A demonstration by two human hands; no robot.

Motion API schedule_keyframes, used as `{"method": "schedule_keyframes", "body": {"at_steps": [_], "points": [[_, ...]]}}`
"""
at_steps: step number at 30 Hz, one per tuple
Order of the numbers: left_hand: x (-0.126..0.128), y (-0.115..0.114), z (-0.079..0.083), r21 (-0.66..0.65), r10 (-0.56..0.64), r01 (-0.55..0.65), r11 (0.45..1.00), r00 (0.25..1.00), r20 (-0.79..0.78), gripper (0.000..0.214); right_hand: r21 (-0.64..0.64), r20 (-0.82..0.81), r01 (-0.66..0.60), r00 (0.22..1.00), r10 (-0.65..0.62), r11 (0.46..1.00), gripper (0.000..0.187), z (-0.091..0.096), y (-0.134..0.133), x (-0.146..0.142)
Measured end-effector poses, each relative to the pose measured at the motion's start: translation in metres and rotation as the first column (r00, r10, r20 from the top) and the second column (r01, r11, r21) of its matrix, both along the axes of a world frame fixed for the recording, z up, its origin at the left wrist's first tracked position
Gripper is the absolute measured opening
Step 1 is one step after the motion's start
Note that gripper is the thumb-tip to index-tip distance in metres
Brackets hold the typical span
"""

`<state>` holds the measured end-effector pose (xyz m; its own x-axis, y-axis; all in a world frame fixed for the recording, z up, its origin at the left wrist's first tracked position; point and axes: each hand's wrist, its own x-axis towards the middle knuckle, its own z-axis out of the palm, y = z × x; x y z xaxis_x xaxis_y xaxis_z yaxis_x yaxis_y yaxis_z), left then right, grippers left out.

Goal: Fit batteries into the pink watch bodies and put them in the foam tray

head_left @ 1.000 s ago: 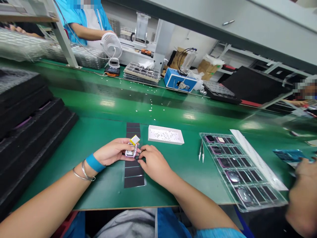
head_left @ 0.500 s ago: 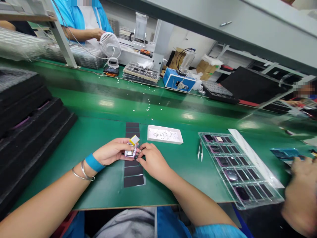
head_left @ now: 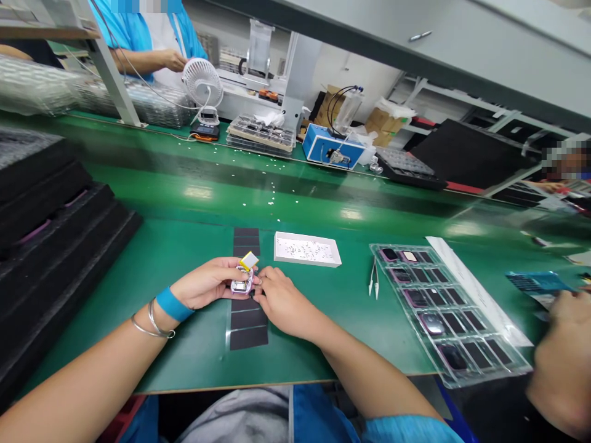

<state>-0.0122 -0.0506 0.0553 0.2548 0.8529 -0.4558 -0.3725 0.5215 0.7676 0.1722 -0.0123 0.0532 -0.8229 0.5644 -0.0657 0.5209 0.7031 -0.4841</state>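
Note:
My left hand (head_left: 210, 283) is closed around an opened smartwatch case (head_left: 241, 282) with a purple-pink rim and bare inner parts. A silver battery with yellow edges (head_left: 249, 261) sticks up from the case's far side. My right hand (head_left: 282, 301) has its fingers pinched at the case's right edge, where a small dark piece (head_left: 252, 294) shows by the fingertips. Whether the fingers hold that piece or only the rim, I cannot tell. Under both hands lies a strip of black rectangular sheets (head_left: 248, 320) on clear backing.
A white box (head_left: 339, 257) of tiny parts stands beyond my right hand. Tweezers (head_left: 373, 280) lie left of a clear tray (head_left: 429, 363) with watch parts. Black foam trays (head_left: 60, 258) are stacked at left. A co-worker's hand (head_left: 561, 363) is at far right; another person sits opposite.
The view has shifted slightly. My right fingers have moved a little at the case's edge, and the dark piece there shows more plainly. The co-worker's hand at right has also moved.

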Motion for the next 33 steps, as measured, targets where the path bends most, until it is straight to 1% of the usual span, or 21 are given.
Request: {"method": "schedule_keyframes", "body": {"at_steps": [4, 6, 8, 9, 11, 13, 14, 17, 21, 24, 29, 33], "points": [[-0.001, 0.001, -0.002, -0.01, -0.001, 0.001, 1.0, 1.0, -0.006, 0.027, -0.187, -0.053, -0.043, 0.998, 0.034, 0.981, 0.011, 0.014, 0.008, 0.008], [-0.001, 0.0, -0.002, -0.01, -0.001, 0.001, 1.0, 1.0, -0.015, 0.027, -0.254, -0.137, -0.085, 0.989, 0.052, 0.963, 0.011, 0.021, 0.013, 0.013], [0.0, 0.0, -0.002, 0.002, -0.003, 0.003, 1.0, 1.0, -0.031, 0.027, -0.298, -0.263, -0.135, 0.963, 0.054, 0.945, 0.01, 0.026, 0.018, 0.018], [0.001, -0.001, -0.001, 0.013, 0.0, 0.001, 1.0, 0.999, -0.041, 0.026, -0.312, -0.335, -0.149, 0.941, 0.038, 0.938, 0.008, 0.028, 0.019, 0.019], [0.004, -0.001, 0.001, 0.035, 0.018, -0.016, 0.999, 0.998, -0.06, 0.024, -0.356, -0.469, -0.146, 0.882, -0.041, 0.923, 0.007, 0.03, 0.019, 0.019], [0.007, -0.002, 0.003, 0.054, 0.053, -0.048, 0.997, 0.995, -0.09, 0.023, -0.43, -0.552, -0.128, 0.82, -0.149, 0.894, 0.009, 0.027, 0.018, 0.015], [0.008, -0.003, 0.004, 0.061, 0.071, -0.065, 0.996, 0.991, -0.109, 0.024, -0.475, -0.572, -0.127, 0.796, -0.197, 0.871, 0.01, 0.025, 0.017, 0.013], [0.012, -0.003, 0.005, 0.077, 0.106, -0.095, 0.993, 0.981, -0.163, 0.028, -0.578, -0.569, -0.126, 0.771, -0.287, 0.806, 0.014, 0.016, 0.015, 0.006], [0.015, -0.003, 0.005, 0.092, 0.101, -0.085, 0.992, 0.976, -0.193, 0.03, -0.63, -0.535, -0.099, 0.775, -0.338, 0.77, 0.014, 0.006, 0.016, 0.001], [0.016, -0.003, 0.004, 0.09, 0.1, -0.082, 0.993, 0.972, -0.213, 0.031, -0.643, -0.526, -0.076, 0.767, -0.368, 0.762, 0.013, 0.002, 0.016, 0.0], [0.017, -0.003, 0.002, 0.091, 0.101, -0.082, 0.992, 0.97, -0.22, 0.033, -0.626, -0.525, 0.007, 0.736, -0.428, 0.78, 0.013, 0.001, 0.014, -0.002], [0.018, -0.003, 0.002, 0.093, 0.124, -0.107, 0.99, 0.969, -0.213, 0.03, -0.632, -0.527, 0.019, 0.723, -0.447, 0.775, 0.013, 0.001, 0.014, -0.003]]}}
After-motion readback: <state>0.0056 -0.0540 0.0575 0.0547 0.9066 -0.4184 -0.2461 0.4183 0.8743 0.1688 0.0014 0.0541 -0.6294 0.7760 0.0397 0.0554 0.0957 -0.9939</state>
